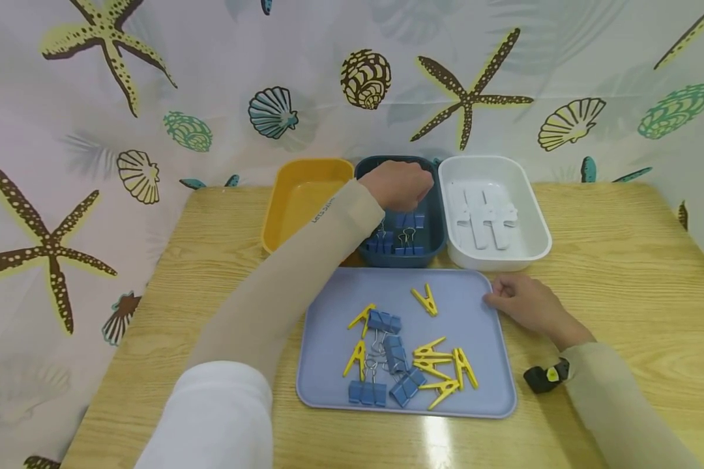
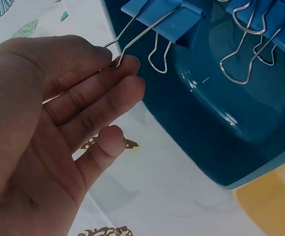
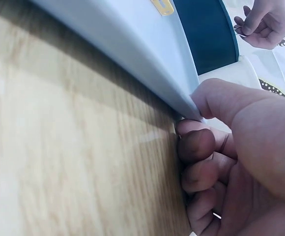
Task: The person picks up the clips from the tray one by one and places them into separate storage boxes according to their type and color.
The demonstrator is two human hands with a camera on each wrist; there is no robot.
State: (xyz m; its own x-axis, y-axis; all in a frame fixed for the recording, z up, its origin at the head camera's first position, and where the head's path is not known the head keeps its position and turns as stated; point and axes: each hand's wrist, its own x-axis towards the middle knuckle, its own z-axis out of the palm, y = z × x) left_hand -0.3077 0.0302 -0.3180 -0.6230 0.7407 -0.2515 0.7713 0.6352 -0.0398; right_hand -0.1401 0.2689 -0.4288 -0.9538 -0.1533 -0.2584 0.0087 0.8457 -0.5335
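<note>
My left hand [image 1: 400,184] is over the dark teal bin [image 1: 400,260]. In the left wrist view its thumb and forefinger pinch the wire handle of a blue binder clip [image 2: 174,22]; more blue binder clips [image 2: 268,19] are in the bin. The head view hides the held clip behind the hand. At the upper right corner of the light blue tray [image 1: 463,312], my right hand [image 1: 530,303] pinches the rim, thumb above and curled fingers below. On the tray lie several blue binder clips [image 1: 367,393] and several yellow clothespins [image 1: 425,299].
Left of the teal bin stands a yellow-orange bin [image 1: 302,195]. To its right is a white bin [image 1: 541,238] with white clip-like pieces [image 1: 484,218] inside. A patterned curtain [image 1: 317,39] hangs behind the wooden table [image 1: 616,260].
</note>
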